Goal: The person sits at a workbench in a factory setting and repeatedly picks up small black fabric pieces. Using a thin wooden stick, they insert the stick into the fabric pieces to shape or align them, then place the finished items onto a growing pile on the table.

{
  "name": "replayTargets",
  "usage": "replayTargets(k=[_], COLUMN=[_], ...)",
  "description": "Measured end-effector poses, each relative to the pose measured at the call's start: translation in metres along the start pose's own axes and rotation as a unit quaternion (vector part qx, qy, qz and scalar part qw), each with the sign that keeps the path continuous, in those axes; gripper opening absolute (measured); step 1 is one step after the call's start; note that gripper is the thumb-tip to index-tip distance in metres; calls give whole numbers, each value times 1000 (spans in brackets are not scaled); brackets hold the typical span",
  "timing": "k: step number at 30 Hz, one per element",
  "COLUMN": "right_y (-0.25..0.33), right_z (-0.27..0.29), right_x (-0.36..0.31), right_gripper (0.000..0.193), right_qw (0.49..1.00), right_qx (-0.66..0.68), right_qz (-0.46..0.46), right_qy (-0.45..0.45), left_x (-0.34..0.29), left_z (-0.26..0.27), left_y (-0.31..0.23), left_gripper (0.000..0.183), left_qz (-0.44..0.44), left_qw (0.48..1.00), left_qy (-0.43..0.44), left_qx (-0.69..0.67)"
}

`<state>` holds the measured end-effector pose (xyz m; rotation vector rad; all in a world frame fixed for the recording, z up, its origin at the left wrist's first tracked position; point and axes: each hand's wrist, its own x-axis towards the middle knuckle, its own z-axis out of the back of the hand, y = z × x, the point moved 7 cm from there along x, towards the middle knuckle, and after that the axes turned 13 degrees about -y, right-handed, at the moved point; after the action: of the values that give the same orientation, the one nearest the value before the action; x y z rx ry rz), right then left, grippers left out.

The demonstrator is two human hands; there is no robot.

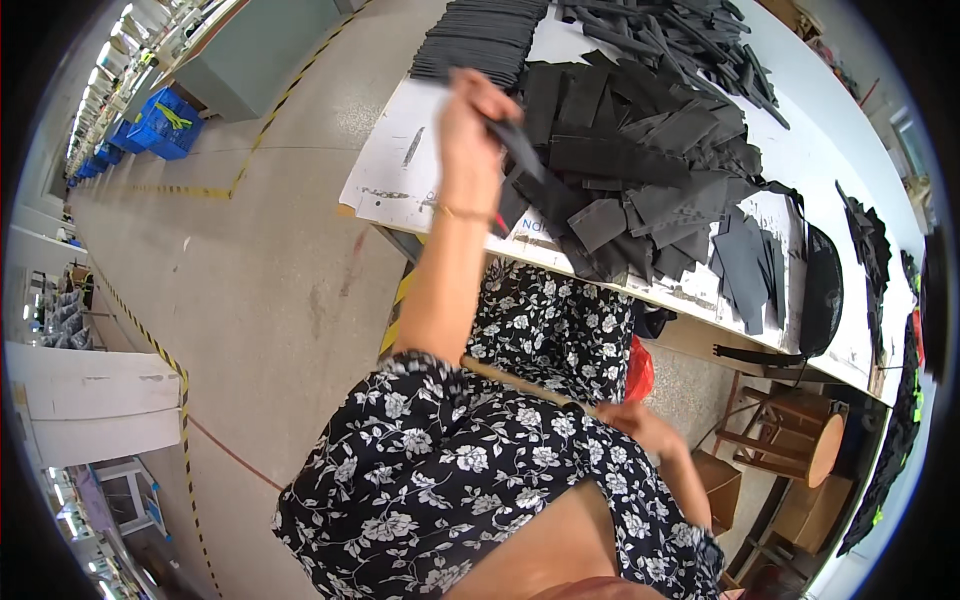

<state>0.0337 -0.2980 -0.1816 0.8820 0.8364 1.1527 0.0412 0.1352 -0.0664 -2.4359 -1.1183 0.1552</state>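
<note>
My left hand (478, 115) is raised over the table's near left corner, its fingers closed on a dark strip of sheet material (518, 150), blurred by motion. Just beyond it lies a neat row of stacked black strips (475, 40). A loose heap of flat black pieces (620, 160) spreads to its right. Down at my waist, my right hand (640, 427) is closed at one end of a thin tan stick (520, 380) that slants across my floral clothing. The fingertips there are partly blurred.
The white table (390, 150) carries more black rolled pieces (680, 40) at the back and a black bag with a strap (822, 290) on the right. A wooden stool (790, 435) stands below right. Blue crates (165, 125) sit across the floor at left.
</note>
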Motion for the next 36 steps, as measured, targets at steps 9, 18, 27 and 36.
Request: replayTargets(k=[9, 18, 27, 36], right_y=[81, 75, 86, 94], right_z=[124, 118, 124, 120], right_x=[110, 173, 173, 162], right_gripper=[26, 10, 21, 38], right_qw=[887, 826, 802, 861], right_qx=[217, 382, 453, 345], right_qz=[86, 34, 75, 43], right_qy=[-397, -413, -381, -371], left_x=[-51, -79, -117, -118], left_z=[-72, -65, -42, -38], left_y=[80, 86, 107, 107], left_gripper=[27, 46, 14, 20], left_qz=[66, 62, 123, 107], left_qw=[986, 968, 973, 960], left_qy=[-76, -49, 2, 18], left_qx=[131, 240, 196, 258])
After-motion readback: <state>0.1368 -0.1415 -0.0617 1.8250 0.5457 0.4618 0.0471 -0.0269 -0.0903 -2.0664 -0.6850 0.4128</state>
